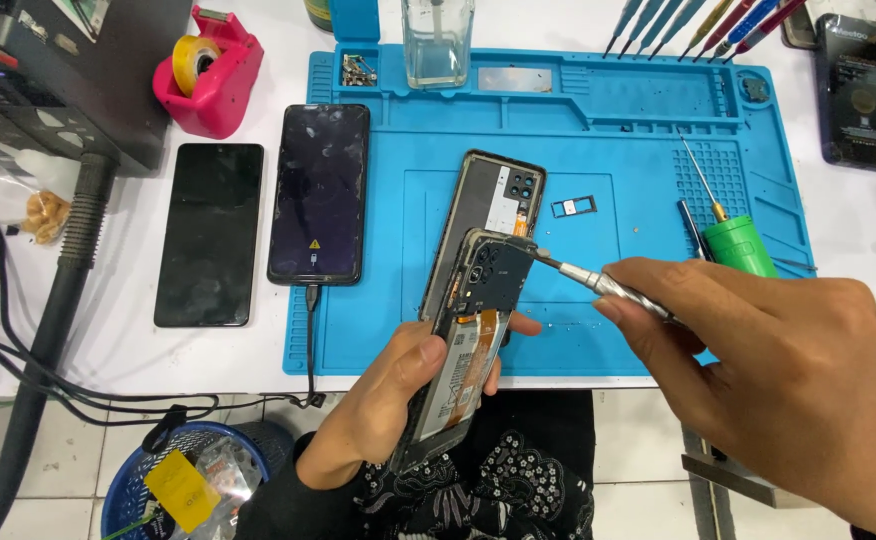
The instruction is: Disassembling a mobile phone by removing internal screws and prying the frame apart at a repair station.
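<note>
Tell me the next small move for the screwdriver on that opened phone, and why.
Probably seat the tip squarely in the screw and turn it out. The right hand holds the screwdriver with its tip at the upper right corner of the opened phone, beside the black inner cover. The left hand grips the phone tilted above the blue mat, so it looks steady enough.

1. One view only, from a camera on the person's head, looking steeply down over the bench edge.
2. It sits close: both hands fill the lower frame, the blue work mat (pixel 598 130) lies beyond them.
3. Floor tiles and a basket (pixel 128 490) show at bottom left.
</note>
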